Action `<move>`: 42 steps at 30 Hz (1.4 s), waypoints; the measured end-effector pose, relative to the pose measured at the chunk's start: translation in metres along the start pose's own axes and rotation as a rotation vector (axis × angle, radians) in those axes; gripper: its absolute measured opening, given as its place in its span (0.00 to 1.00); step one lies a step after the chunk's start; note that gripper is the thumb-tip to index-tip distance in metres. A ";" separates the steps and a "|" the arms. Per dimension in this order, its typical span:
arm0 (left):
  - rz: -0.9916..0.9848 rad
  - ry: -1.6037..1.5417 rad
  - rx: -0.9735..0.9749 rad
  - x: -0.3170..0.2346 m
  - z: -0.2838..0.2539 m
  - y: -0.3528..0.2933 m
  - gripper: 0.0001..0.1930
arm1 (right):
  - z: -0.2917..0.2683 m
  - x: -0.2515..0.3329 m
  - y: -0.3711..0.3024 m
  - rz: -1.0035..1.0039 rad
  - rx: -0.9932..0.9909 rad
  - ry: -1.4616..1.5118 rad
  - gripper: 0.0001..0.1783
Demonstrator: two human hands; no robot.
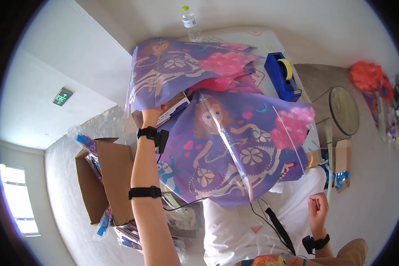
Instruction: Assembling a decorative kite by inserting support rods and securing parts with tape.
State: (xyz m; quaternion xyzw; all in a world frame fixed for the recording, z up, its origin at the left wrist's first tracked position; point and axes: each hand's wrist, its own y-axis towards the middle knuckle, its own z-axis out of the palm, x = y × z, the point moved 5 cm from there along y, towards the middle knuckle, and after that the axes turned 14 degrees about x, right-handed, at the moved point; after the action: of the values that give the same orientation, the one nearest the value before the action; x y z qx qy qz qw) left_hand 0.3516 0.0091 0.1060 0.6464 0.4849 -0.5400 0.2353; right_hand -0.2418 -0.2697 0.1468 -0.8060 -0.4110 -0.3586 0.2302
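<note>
A large purple kite [248, 155], printed with a cartoon princess, pink hearts and a pink cloud shape, lies over my lap and the table's near side. A pale rod runs down its middle, and a thinner one [289, 139] crosses its right part. My left hand [153, 113] reaches under a stack of similar purple kites [173, 68], beside a small open carton [175, 108]; its fingers are mostly hidden. Off the kite's lower right edge, my right hand [318, 210] is raised with fingers curled together in a pinch. Whatever it may hold is too thin to make out.
A blue tape dispenser [280, 77] stands on the white table [266, 42] at the right, with a water bottle [189, 24] behind. Open brown cardboard boxes [115, 181] with wrapped items stand left. A round stool [343, 111] and a red bag [368, 76] are right.
</note>
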 end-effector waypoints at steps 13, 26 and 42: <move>0.212 0.774 -0.279 -0.002 -0.012 -0.049 0.11 | -0.002 0.017 -0.037 -0.017 -0.021 -0.018 0.05; 0.330 0.798 -0.334 -0.014 -0.016 -0.078 0.08 | 0.010 0.023 -0.033 -0.038 -0.017 -0.007 0.04; -0.068 -0.601 0.292 -0.036 0.199 -0.326 0.06 | 0.087 0.142 0.073 -0.060 0.592 0.452 0.11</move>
State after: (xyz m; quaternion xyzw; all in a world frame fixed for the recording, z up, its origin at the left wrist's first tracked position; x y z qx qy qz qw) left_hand -0.0278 -0.0327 0.1499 0.4683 0.3327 -0.7780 0.2544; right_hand -0.0900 -0.1820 0.1952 -0.5924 -0.4593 -0.3997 0.5276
